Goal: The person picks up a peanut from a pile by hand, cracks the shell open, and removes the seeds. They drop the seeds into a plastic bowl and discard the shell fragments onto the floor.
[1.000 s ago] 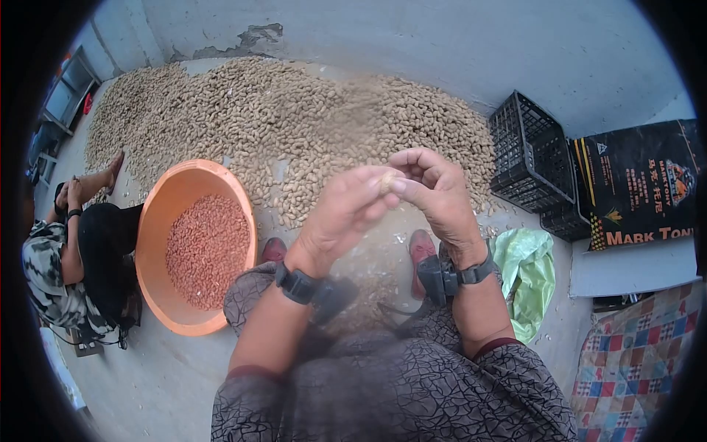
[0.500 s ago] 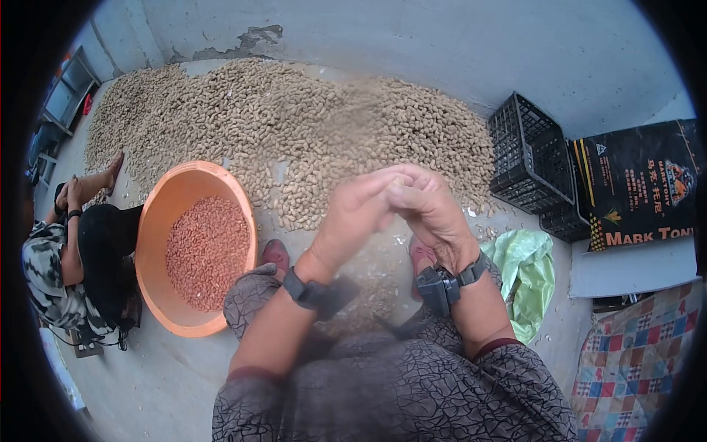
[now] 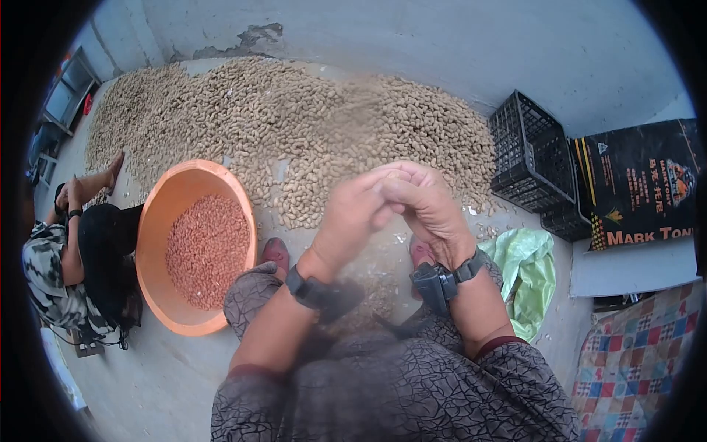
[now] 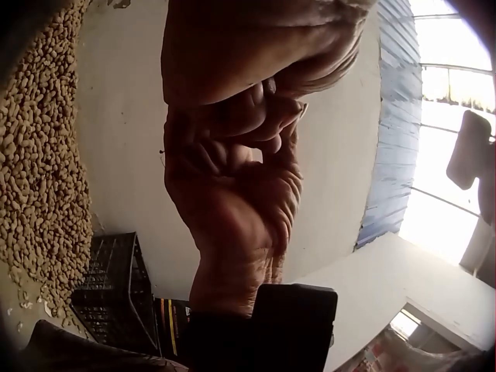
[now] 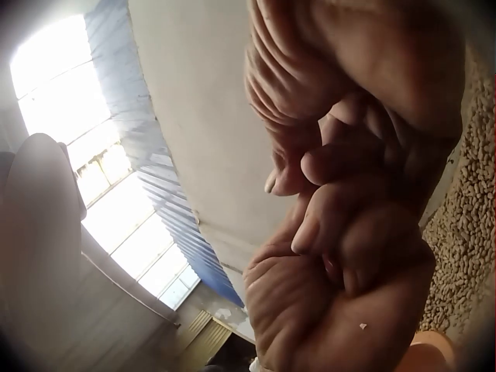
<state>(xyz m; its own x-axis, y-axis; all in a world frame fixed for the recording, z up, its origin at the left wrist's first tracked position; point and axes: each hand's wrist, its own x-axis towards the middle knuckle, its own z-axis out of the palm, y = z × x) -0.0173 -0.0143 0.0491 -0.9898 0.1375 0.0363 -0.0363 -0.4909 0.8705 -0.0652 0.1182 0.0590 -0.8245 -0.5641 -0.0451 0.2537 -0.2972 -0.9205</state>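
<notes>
In the head view my left hand (image 3: 346,217) and right hand (image 3: 434,206) meet at the fingertips over the gap between my feet. Both have curled fingers and seem to work on one peanut, which the fingers hide in this view. From the right wrist, a small reddish bit (image 5: 332,267), like a kernel, shows among the curled left fingers. The right thumb bends in toward them. Beyond the hands spreads a big pile of unshelled peanuts (image 3: 243,118). An orange basin (image 3: 152,258) holding reddish peanut kernels (image 3: 206,250) is left of my legs.
Black plastic crates (image 3: 526,158) stand by the wall at right, beside a black printed sack (image 3: 641,184). A green bag (image 3: 523,280) lies near my right leg. Bits of shell litter the floor. Another person (image 3: 81,243) sits beyond the basin at far left.
A second ago a pale peanut showed between both hands' fingertips. Since then the hands have closed together around it, hiding it. The left hand has turned inward.
</notes>
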